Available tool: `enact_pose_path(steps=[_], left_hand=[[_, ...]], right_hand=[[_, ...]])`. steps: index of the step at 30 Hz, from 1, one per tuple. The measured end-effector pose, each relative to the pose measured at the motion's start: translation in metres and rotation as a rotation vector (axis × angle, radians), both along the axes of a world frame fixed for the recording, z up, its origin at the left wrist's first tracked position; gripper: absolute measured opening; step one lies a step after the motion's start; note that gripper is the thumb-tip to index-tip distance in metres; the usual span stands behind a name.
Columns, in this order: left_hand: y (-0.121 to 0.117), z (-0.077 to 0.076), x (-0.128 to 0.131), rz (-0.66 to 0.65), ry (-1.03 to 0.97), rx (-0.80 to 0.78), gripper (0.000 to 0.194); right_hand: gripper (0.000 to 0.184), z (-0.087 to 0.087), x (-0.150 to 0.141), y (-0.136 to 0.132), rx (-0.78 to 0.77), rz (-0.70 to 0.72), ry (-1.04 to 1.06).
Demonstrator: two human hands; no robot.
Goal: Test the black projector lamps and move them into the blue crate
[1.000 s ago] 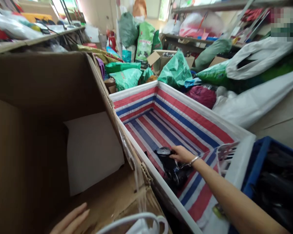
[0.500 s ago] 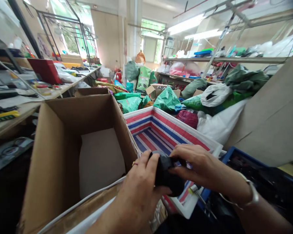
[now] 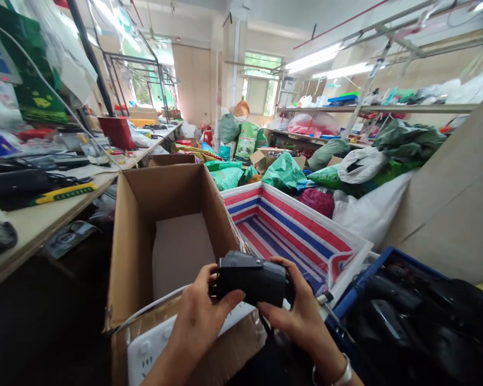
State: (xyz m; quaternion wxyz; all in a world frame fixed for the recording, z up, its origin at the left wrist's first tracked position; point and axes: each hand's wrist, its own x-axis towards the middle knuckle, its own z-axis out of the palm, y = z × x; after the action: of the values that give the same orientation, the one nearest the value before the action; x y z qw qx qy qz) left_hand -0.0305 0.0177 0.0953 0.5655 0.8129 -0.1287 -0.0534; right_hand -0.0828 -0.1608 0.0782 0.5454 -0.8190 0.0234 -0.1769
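Both hands hold a boxy black plastic device in front of me, above the near edge of a cardboard box. My left hand grips its left end, and my right hand grips its right end. A white multi-socket power strip lies just below my left hand, on the box's near flap. A white sheet lines the box bottom. A silver bangle circles my right wrist.
To the right stands a bin lined with red, white and blue striped cloth. A blue crate of black items sits at lower right. A cluttered table runs along the left, and stuffed sacks fill the floor beyond.
The black device has risen from the striped bin and moved left over the box edge. It was in my right hand alone at first; now both hands hold it. My view has tilted upward.
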Motion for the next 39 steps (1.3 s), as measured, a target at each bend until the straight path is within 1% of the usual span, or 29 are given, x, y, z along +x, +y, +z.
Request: enact_pose_path(steps=[3, 5, 7, 8, 9, 10, 11, 12, 14, 15, 16, 18, 20, 21, 23, 25, 26, 28, 30, 31, 32, 34, 36, 37, 39], left_hand=[[0.003, -0.002, -0.005, 0.028, -0.073, 0.073, 0.030], [0.001, -0.006, -0.009, 0.048, -0.122, 0.070, 0.022], [-0.003, -0.011, -0.014, 0.037, -0.148, 0.052, 0.015], [-0.005, -0.013, -0.015, 0.026, -0.153, 0.041, 0.014], [-0.006, -0.015, -0.016, 0.013, -0.152, 0.032, 0.015], [-0.006, -0.018, -0.015, -0.001, -0.142, 0.021, 0.017], [-0.004, -0.020, -0.013, -0.012, -0.109, -0.002, 0.020], [-0.002, -0.023, -0.011, -0.019, -0.056, -0.036, 0.022], [0.004, -0.029, -0.004, -0.028, 0.078, -0.110, 0.024], [0.008, -0.032, 0.000, -0.029, 0.138, -0.144, 0.026], [0.011, -0.034, 0.003, -0.028, 0.186, -0.172, 0.028], [0.015, -0.038, 0.007, -0.026, 0.237, -0.215, 0.032], [0.016, -0.037, 0.009, -0.027, 0.283, -0.269, 0.035], [0.015, -0.035, 0.008, -0.031, 0.308, -0.299, 0.035], [0.012, -0.030, 0.006, -0.052, 0.355, -0.352, 0.036], [0.009, -0.025, 0.003, -0.083, 0.395, -0.394, 0.039], [0.008, -0.023, 0.002, -0.101, 0.418, -0.419, 0.040], [0.009, -0.019, 0.002, -0.127, 0.455, -0.481, 0.043], [0.016, -0.015, 0.003, -0.116, 0.461, -0.535, 0.043], [0.021, -0.012, 0.004, -0.095, 0.450, -0.553, 0.042], [0.026, -0.010, 0.006, -0.067, 0.433, -0.566, 0.041], [0.039, -0.007, 0.012, 0.003, 0.399, -0.610, 0.041], [0.050, -0.006, 0.017, 0.072, 0.382, -0.682, 0.044], [0.054, -0.006, 0.020, 0.102, 0.380, -0.716, 0.046], [0.060, -0.009, 0.023, 0.140, 0.388, -0.761, 0.047]], right_hand=[[0.064, -0.001, -0.004, 0.007, -0.072, -0.042, 0.006], [0.065, -0.005, -0.004, 0.015, -0.140, -0.163, -0.011], [0.069, -0.011, 0.000, 0.024, -0.213, -0.305, -0.037], [0.070, -0.013, 0.002, 0.027, -0.236, -0.354, -0.047], [0.071, -0.016, 0.005, 0.027, -0.238, -0.362, -0.042], [0.074, -0.019, 0.008, 0.024, -0.207, -0.321, -0.023], [0.078, -0.022, 0.010, 0.017, -0.141, -0.231, 0.007], [0.083, -0.025, 0.010, 0.006, -0.058, -0.106, 0.045], [0.096, -0.034, 0.007, -0.025, 0.085, 0.165, 0.147], [0.101, -0.041, 0.002, -0.042, 0.101, 0.264, 0.214], [0.101, -0.048, -0.004, -0.058, 0.073, 0.316, 0.304], [0.095, -0.068, -0.018, -0.076, -0.059, 0.336, 0.500], [0.082, -0.090, -0.031, -0.075, -0.173, 0.274, 0.598], [0.073, -0.102, -0.036, -0.067, -0.205, 0.225, 0.589], [0.056, -0.122, -0.041, -0.046, -0.214, 0.128, 0.490], [0.045, -0.135, -0.041, -0.029, -0.221, 0.064, 0.352], [0.040, -0.138, -0.039, -0.024, -0.236, 0.056, 0.295], [0.028, -0.138, -0.034, -0.024, -0.273, 0.067, 0.223], [0.020, -0.130, -0.028, -0.033, -0.298, 0.085, 0.206], [0.020, -0.123, -0.025, -0.039, -0.284, 0.078, 0.223], [0.023, -0.114, -0.023, -0.043, -0.238, 0.060, 0.254], [0.031, -0.095, -0.017, -0.047, -0.079, 0.006, 0.345], [0.037, -0.080, -0.009, -0.041, 0.083, -0.034, 0.389], [0.038, -0.075, -0.004, -0.035, 0.126, -0.042, 0.374], [0.041, -0.074, 0.006, -0.019, 0.135, -0.058, 0.307]])
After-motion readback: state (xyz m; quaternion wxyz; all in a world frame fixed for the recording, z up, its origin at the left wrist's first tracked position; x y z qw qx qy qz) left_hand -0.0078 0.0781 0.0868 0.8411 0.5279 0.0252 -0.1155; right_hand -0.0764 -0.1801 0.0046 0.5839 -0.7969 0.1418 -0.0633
